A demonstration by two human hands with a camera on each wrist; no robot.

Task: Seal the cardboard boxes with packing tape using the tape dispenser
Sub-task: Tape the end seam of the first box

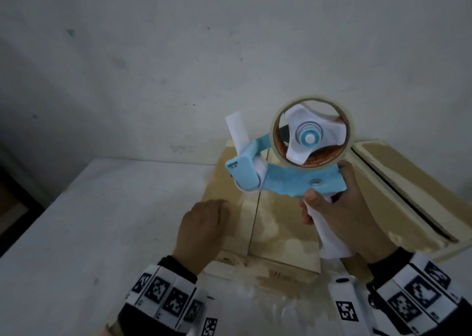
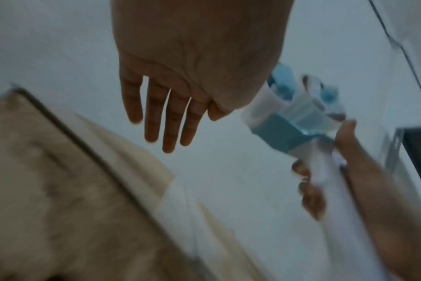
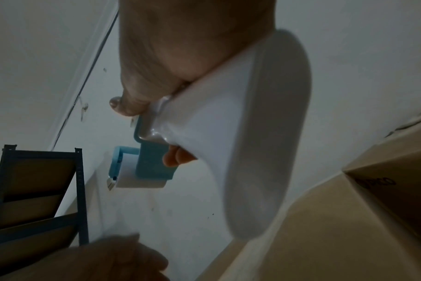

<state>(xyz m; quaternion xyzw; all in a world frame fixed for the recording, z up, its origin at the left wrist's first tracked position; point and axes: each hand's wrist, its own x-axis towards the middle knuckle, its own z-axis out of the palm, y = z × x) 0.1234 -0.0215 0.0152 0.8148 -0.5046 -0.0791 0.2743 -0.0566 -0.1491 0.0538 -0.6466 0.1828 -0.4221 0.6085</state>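
My right hand grips the white handle of a blue and white tape dispenser and holds it up above a closed cardboard box. A roll of clear tape sits on the dispenser's hub. The box's two top flaps meet at a centre seam. My left hand hovers over the box's left part. In the left wrist view its fingers are straight and hold nothing, with the dispenser to their right. The right wrist view shows my thumb and fingers wrapped round the handle.
A second cardboard box lies to the right, close against the first. Both stand on a white table that meets a white wall behind. A dark metal shelf rack stands off to the left.
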